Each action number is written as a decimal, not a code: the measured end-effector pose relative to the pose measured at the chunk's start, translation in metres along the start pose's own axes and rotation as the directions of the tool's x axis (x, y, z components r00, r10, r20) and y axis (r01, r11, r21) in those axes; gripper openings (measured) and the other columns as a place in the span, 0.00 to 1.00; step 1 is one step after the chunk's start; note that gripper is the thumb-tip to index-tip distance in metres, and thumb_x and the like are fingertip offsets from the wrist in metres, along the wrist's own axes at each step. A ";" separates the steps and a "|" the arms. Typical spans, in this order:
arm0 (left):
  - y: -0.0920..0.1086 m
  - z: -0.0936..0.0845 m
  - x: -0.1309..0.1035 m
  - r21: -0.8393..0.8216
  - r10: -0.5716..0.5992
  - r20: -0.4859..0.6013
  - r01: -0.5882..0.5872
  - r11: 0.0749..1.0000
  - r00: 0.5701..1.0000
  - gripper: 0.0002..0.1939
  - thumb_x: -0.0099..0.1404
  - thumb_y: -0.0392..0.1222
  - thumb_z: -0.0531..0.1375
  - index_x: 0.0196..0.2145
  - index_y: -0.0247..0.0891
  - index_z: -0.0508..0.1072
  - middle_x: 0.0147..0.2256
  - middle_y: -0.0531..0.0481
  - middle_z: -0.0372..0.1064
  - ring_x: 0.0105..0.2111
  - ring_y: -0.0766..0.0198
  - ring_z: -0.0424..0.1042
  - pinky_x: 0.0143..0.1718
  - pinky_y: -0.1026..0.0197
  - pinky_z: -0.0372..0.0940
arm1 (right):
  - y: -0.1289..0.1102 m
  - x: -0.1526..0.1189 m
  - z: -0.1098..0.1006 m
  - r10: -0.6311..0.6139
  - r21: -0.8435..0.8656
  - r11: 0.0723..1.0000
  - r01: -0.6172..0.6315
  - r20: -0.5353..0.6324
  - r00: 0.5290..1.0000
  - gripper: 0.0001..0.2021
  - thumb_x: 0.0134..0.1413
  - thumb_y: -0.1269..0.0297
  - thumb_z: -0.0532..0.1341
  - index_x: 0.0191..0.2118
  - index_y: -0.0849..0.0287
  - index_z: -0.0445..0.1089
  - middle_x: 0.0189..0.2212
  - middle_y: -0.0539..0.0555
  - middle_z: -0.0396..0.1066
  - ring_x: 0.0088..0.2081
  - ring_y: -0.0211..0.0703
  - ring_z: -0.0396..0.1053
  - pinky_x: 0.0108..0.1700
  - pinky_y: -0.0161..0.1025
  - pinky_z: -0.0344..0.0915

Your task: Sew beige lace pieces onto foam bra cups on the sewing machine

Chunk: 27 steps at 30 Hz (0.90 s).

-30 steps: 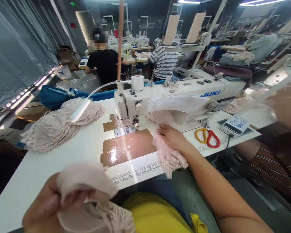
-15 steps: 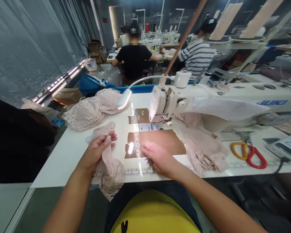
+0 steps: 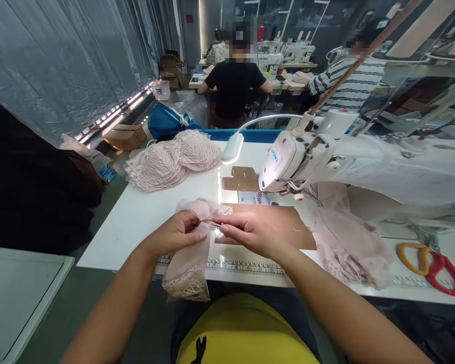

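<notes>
Along the front edge of a white table (image 3: pixel 114 242), the left hand (image 3: pixel 176 233) is gripping pale pink fabric (image 3: pixel 189 258) between thumb and fingers. The cloth's long axis is running toward the wearer, lacy end drooping past the edge; the right hand (image 3: pixel 254 233), fingertips nearly closed, is meeting its bunched upper part, hold unclear.

- Taken from a head-worn camera, above the wearer's yellow top (image 3: pixel 242 328) at lower centre; facing forward and down.
- Close in the near field to left hand (image 3: pixel 178 232) and right hand (image 3: pixel 252 232), around mid-frame.
- Directed across the white tabletop (image 3: pixel 144 222), with the sewing machine (image 3: pixel 288 156) at right of centre.
- Extending at upper centre to a distant black-shirted co-worker (image 3: pixel 235 88).
- Spanning widely, from grey curtain (image 3: pixel 60 60), upper left, to scissors (image 3: pixel 435 263), lower right.
</notes>
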State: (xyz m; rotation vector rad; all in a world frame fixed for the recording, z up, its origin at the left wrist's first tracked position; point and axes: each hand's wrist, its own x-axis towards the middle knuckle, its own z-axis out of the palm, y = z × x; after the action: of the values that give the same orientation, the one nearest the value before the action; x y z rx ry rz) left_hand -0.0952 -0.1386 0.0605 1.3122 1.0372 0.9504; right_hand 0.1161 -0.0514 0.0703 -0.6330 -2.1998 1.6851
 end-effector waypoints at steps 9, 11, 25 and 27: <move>-0.008 0.007 0.004 0.045 0.007 0.015 -0.008 0.999 1.000 0.19 0.61 0.40 0.61 0.50 0.36 0.71 0.44 0.45 0.71 0.45 0.55 0.70 0.50 0.54 0.64 | 0.012 0.020 0.012 -0.026 0.008 1.000 0.026 0.048 0.999 0.18 0.57 0.51 0.59 0.33 0.62 0.77 0.24 0.51 0.72 0.29 0.40 0.70 0.33 0.37 0.69; -0.010 0.010 0.005 0.077 -0.008 -0.028 0.011 0.997 1.000 0.18 0.60 0.41 0.62 0.48 0.35 0.72 0.40 0.45 0.72 0.42 0.55 0.71 0.47 0.54 0.65 | 0.012 0.016 0.012 -0.042 -0.016 0.999 0.042 0.029 0.999 0.17 0.59 0.53 0.58 0.36 0.61 0.77 0.26 0.51 0.74 0.29 0.40 0.71 0.33 0.37 0.69; 0.005 0.074 0.008 -0.058 0.081 -0.452 -0.120 0.991 0.888 0.13 0.63 0.42 0.61 0.45 0.39 0.73 0.28 0.54 0.62 0.25 0.71 0.59 0.26 0.69 0.58 | 0.028 -0.090 -0.034 -0.093 -0.302 0.953 -0.011 -0.327 0.941 0.24 0.61 0.48 0.54 0.56 0.56 0.66 0.48 0.59 0.71 0.47 0.50 0.70 0.48 0.46 0.67; 0.005 0.095 0.023 -0.120 0.110 -0.437 -0.180 0.976 0.892 0.13 0.63 0.41 0.61 0.46 0.39 0.72 0.26 0.55 0.60 0.23 0.72 0.58 0.25 0.69 0.58 | 0.015 -0.085 -0.009 -0.080 -0.026 0.997 0.077 -0.149 0.986 0.35 0.49 0.41 0.62 0.59 0.55 0.63 0.48 0.56 0.71 0.44 0.50 0.70 0.45 0.43 0.68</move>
State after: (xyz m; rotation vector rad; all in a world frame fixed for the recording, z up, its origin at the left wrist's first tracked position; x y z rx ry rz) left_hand 0.0025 -0.1435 0.0628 1.0816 1.1772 1.4531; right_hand 0.1962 -0.0838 0.0606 -0.6473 -2.1108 1.5270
